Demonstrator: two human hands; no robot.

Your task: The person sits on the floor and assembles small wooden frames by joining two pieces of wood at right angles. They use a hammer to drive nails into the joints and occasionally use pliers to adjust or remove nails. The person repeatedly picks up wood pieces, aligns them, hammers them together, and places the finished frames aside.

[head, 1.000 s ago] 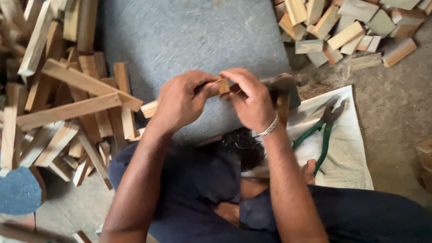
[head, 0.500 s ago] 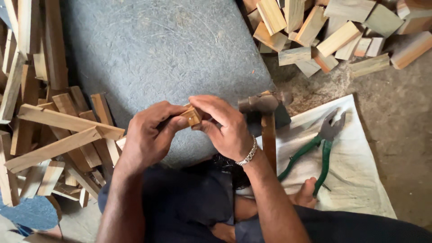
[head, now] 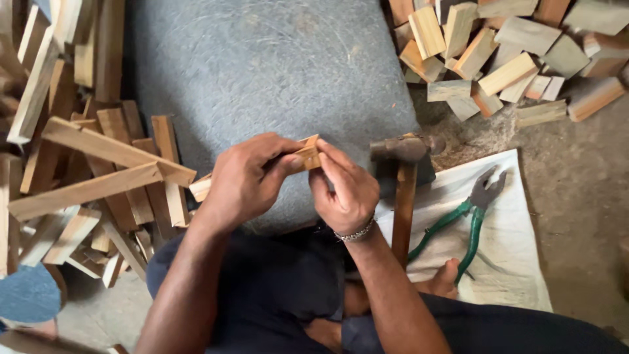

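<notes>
My left hand [head: 246,180] and my right hand [head: 344,187] hold one small piece of light wood [head: 306,154] between them, above the near edge of a grey stone slab [head: 262,72]. Left fingers wrap the piece from the left. Right thumb and fingertips pinch its right end. A longer end of wood [head: 200,188] sticks out under the left hand. A metal bracelet [head: 354,233] circles the right wrist. A hammer [head: 403,190] with a wooden handle lies just right of my right hand.
Green-handled pliers [head: 468,219] lie on a white cloth [head: 517,262] to the right. Long wooden strips [head: 85,170] are heaped at the left. Short wooden blocks [head: 498,59] are piled at the top right. My legs in dark cloth fill the bottom.
The view has shifted a little, and both hands with the wood piece sit slightly lower and further right in it. The grip on the piece looks the same.
</notes>
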